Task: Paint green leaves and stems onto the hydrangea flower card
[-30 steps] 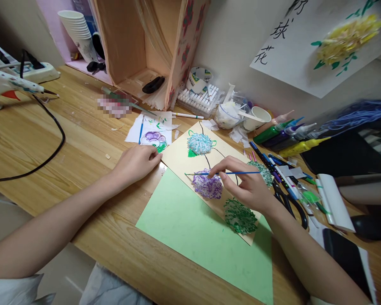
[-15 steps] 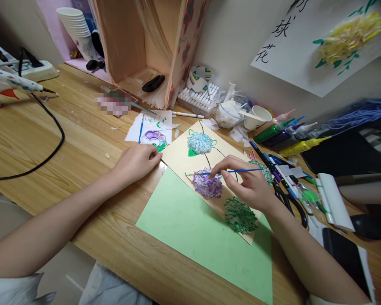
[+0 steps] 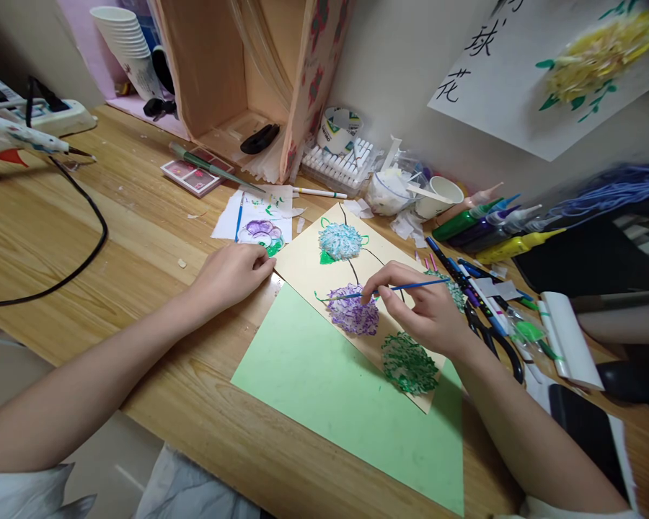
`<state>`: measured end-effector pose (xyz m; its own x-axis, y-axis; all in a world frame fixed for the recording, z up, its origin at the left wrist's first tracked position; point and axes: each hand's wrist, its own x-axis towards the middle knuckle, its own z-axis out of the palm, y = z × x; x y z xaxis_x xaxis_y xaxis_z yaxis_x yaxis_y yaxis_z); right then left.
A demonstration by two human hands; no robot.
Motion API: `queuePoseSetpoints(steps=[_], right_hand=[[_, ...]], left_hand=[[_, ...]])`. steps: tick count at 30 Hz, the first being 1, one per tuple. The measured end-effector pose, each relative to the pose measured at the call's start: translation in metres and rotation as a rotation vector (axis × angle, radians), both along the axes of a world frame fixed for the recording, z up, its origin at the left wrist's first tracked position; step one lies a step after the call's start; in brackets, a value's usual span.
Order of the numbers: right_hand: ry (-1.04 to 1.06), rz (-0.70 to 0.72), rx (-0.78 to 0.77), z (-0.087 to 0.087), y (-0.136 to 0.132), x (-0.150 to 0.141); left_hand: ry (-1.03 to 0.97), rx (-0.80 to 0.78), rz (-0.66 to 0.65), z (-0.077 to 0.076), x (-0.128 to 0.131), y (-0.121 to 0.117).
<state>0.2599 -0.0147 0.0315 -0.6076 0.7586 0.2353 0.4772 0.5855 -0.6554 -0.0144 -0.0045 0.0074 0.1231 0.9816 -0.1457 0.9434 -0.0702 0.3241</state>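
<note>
My right hand (image 3: 419, 306) pinches a thin blue paintbrush (image 3: 425, 283), its tip pointing left beside the purple pom-pom flower (image 3: 354, 311). Green paint shows near the tip, on the cream paper (image 3: 297, 256). My left hand (image 3: 232, 275) lies at that paper's left corner, fingers curled, with thumb and forefinger against the corner. The paper also carries a light-blue flower (image 3: 340, 241) with green leaves, a dark green one (image 3: 409, 362) and thin black stems. Another green flower (image 3: 453, 292) is partly hidden behind my right hand. Under the cream paper lies a light green sheet (image 3: 324, 411).
A paint-smeared flower-shaped palette (image 3: 260, 232) sits on white paper beyond my left hand. Pens (image 3: 479, 299), black scissors (image 3: 492, 339) and paint bottles (image 3: 511, 246) crowd the right. A glue gun (image 3: 21, 140) with a black cord (image 3: 100, 216) is at left.
The brush handle's rear end has tipped slightly up, while the tip stays by the purple flower's left edge. A short green stroke there shows more clearly. My left hand keeps its place.
</note>
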Motion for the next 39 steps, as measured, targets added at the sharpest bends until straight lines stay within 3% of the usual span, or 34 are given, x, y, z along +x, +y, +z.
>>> queuePoseSetpoints(steps=[27, 39], right_hand=[[0.025, -0.012, 0.091, 0.010, -0.001, -0.006], [-0.034, 0.090, 0.149, 0.005, 0.009, -0.018]], left_hand=[[-0.013, -0.015, -0.006, 0.000, 0.000, 0.000], [-0.008, -0.033, -0.006, 0.000, -0.001, 0.001]])
